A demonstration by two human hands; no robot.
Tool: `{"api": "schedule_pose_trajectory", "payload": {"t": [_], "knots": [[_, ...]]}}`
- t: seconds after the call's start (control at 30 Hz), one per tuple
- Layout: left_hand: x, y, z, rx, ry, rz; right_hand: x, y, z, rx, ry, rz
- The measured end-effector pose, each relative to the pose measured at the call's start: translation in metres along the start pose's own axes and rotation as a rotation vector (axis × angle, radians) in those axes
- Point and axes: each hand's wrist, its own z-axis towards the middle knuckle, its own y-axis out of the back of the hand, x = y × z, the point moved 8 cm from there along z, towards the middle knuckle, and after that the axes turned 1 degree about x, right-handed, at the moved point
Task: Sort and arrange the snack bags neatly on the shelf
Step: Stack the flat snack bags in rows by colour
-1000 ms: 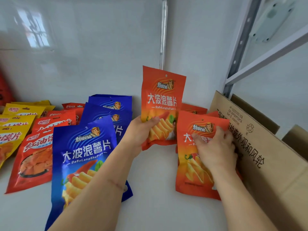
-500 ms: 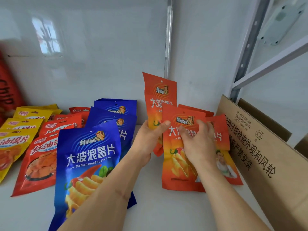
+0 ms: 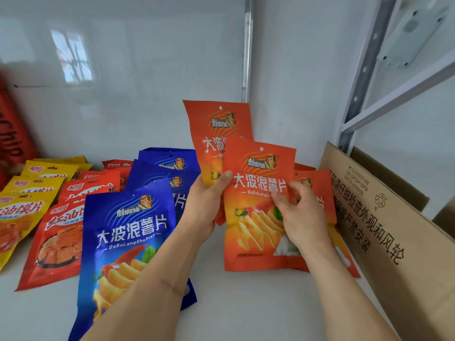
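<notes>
My left hand (image 3: 205, 205) grips an upright orange chip bag (image 3: 219, 129) by its lower edge, its thumb lying on a second orange bag (image 3: 256, 217) in front. My right hand (image 3: 300, 217) pinches that front bag at its right side, and the bag stands on the white shelf (image 3: 246, 303). More orange bags (image 3: 317, 190) lean behind my right hand against the cardboard box. A row of blue chip bags (image 3: 128, 232) stands to the left of my left arm.
A brown cardboard box (image 3: 384, 232) fills the right side. Red bags (image 3: 56, 242) and yellow bags (image 3: 22, 212) stand in rows at the left. A dark red bag (image 3: 12, 134) is at the far left. A grey shelf post (image 3: 362, 75) rises at the right.
My right hand has brought an orange bag from beside the box leftward in front of the bag in my left hand. Both bags now stand more upright and overlap.
</notes>
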Motion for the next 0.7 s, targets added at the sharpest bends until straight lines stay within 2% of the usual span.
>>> {"api": "schedule_pose_trajectory", "payload": {"t": [0.17,0.3,0.5,0.6,0.7], "knots": [[-0.004,-0.015,-0.009,0.157,0.042,0.017,0.010,0.007,0.007,-0.078,0.045,0.092],[-0.001,-0.016,-0.010,0.187,0.090,0.035,0.015,-0.002,0.009,-0.050,0.059,0.118],[-0.002,-0.004,-0.006,0.152,0.111,0.036,0.021,-0.014,0.014,-0.017,0.071,0.121],[-0.004,0.006,-0.003,0.085,0.123,0.034,0.021,-0.016,0.016,-0.015,0.071,0.143],[-0.008,0.021,0.002,-0.006,0.098,0.035,0.014,-0.004,0.018,-0.049,0.064,0.039]]}}
